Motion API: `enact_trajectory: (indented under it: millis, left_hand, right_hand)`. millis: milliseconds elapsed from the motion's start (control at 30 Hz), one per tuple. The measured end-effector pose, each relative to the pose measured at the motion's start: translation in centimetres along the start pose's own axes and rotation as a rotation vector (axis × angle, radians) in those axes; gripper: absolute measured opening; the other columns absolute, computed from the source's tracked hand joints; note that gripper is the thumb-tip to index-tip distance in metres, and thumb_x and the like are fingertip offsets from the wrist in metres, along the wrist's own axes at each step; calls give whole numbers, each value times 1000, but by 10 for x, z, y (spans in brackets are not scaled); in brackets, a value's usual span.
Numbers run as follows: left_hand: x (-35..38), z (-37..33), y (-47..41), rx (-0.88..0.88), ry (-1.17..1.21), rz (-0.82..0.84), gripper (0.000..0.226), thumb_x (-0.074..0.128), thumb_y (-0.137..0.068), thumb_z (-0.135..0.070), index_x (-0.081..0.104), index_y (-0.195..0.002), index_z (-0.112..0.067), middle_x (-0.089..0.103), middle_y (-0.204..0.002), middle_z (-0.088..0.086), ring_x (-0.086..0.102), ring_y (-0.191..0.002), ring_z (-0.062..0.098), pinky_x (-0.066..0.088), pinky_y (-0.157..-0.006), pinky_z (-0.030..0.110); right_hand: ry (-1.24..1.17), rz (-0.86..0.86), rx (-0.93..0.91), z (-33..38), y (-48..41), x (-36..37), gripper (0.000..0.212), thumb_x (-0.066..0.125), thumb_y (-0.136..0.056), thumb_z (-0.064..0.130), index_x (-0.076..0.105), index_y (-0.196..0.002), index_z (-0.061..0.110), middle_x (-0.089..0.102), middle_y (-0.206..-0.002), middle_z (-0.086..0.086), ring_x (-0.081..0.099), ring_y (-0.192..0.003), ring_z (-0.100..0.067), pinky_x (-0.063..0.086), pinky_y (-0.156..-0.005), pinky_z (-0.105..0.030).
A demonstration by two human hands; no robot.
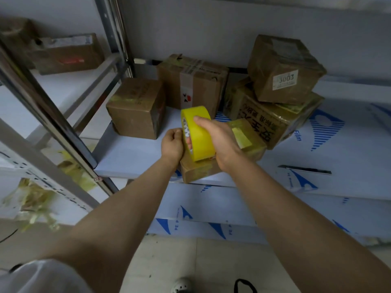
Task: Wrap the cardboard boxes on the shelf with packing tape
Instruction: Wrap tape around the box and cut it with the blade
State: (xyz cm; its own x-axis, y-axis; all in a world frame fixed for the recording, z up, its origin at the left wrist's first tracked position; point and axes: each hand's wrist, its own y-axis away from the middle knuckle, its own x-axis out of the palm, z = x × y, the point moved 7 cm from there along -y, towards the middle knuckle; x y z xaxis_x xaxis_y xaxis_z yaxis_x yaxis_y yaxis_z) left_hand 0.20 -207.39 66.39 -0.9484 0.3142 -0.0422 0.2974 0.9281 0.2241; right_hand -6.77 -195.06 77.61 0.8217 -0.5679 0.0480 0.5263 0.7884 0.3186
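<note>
We grip a yellow tape roll (198, 132) in our right hand (220, 140) above a small box (196, 170) at the shelf (131, 153) edge, our left hand (172, 143) pinching the roll's rim. More boxes (196, 83) stand behind; a knife (304, 169) lies on the shelf to the right.

A slim black utility knife (304, 169) is seen at three o'clock, laid flat on white film (349, 157) that is printed with blue marks and the letters "PE". At eight o'clock a heap of crumpled yellowish scraps (33, 204) is found on a lower level, and more such scraps (72, 168) are seen just above it. At six o'clock pale floor tiles (201, 261) are shown, on which a white perforated shoe (182, 285) is planted beside a black looped strap (245, 285), both cut off by the lower edge, while a plain grey wall (211, 28) is seen at twelve o'clock.
</note>
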Motion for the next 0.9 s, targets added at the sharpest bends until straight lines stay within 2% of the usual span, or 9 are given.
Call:
enact_trajectory:
  millis: [100,200,333,400,500,567,633,733,900]
  left_hand:
    - [-1,-6,4,21,-15,-2,22,46,-96,-18,58,-78,-19,64,-101,27,62,-92,34,50,-88,54]
    - [1,-11,7,49,-61,-16,17,47,-97,-14,60,-85,-15,65,-103,22,61,-100,37,50,-91,50]
    - [7,-11,7,76,-74,-2,16,51,-96,-14,63,-86,-18,67,-104,17,61,-103,35,48,-95,47]
    - [7,-13,8,89,-119,-18,15,50,-96,-17,64,-91,-16,67,-104,14,61,-102,32,48,-95,45]
    - [8,-12,7,91,-139,-37,15,49,-97,-19,64,-93,-18,67,-104,11,61,-102,29,48,-95,43]
    - [8,-13,8,88,-140,-49,16,48,-97,-19,64,-95,-18,67,-104,10,61,-102,28,48,-95,42]
    - [7,-13,9,89,-152,-65,18,48,-97,-19,65,-99,-15,67,-106,10,60,-103,27,48,-96,40]
    - [7,-13,8,92,-159,-74,20,46,-97,-19,65,-102,-14,66,-108,9,59,-103,26,47,-97,39]
    - [8,-14,10,76,-171,-73,19,46,-98,-20,64,-100,-17,66,-107,8,59,-103,25,47,-98,39]
  right_hand:
    - [-5,-51,-1,-3,14,-5,33,67,-86,34,66,-69,6,66,-58,-16,62,-55,-28,57,-74,-45]
    - [14,-59,31,-12,42,-14,46,64,-86,40,69,-54,7,67,-60,-16,62,-57,-27,57,-71,-41]
    - [-1,-44,2,-22,70,-26,30,64,-88,32,70,-72,7,70,-66,-15,66,-58,-23,58,-66,-35]
    - [14,-24,-5,-24,74,-29,25,63,-89,28,69,-72,10,71,-65,-13,66,-56,-20,57,-63,-32]
    - [41,-45,-16,-29,73,-35,28,65,-87,31,69,-72,8,72,-73,-14,69,-68,-27,58,-76,-42]
    - [101,-66,-42,-32,76,-35,41,67,-83,43,68,-79,2,72,-84,-16,69,-83,-33,55,-85,-48]
    - [83,-67,-22,-41,81,-36,44,66,-82,47,70,-85,4,72,-84,-13,70,-78,-28,58,-77,-41]
    - [-68,-56,89,-57,93,-38,33,62,-89,34,69,-91,2,71,-70,-13,67,-55,-17,54,-53,-26]
    - [-91,-72,97,-65,93,-41,32,61,-89,32,68,-93,2,71,-67,-13,67,-54,-16,53,-51,-24]
